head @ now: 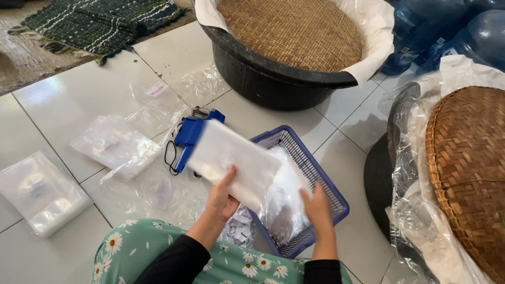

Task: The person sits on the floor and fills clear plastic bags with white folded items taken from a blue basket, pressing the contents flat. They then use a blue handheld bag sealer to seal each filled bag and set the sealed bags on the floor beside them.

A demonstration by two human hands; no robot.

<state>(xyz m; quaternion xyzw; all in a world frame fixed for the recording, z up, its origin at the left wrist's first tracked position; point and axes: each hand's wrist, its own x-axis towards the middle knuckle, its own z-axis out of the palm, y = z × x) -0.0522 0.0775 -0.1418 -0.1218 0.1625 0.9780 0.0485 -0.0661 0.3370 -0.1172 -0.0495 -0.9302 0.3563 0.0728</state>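
Note:
My left hand (222,195) holds a flat white packet (232,160) from below, tilted over the near corner of a blue plastic basket (327,188). My right hand (316,207) grips a clear plastic bag (284,193) that hangs into the basket. The packet's lower edge sits against the bag's mouth. A blue hand tool (191,134) with a black cord lies on the floor just left of the packet. Small paper slips (239,227) lie near my knee.
Stacks of clear plastic bags (41,192) (115,143) lie on the white tiled floor to the left. A black tub with a woven lid (290,23) stands ahead, a second woven lid (487,175) at right. Blue water jugs (493,35) are behind; a green mat (102,16) is far left.

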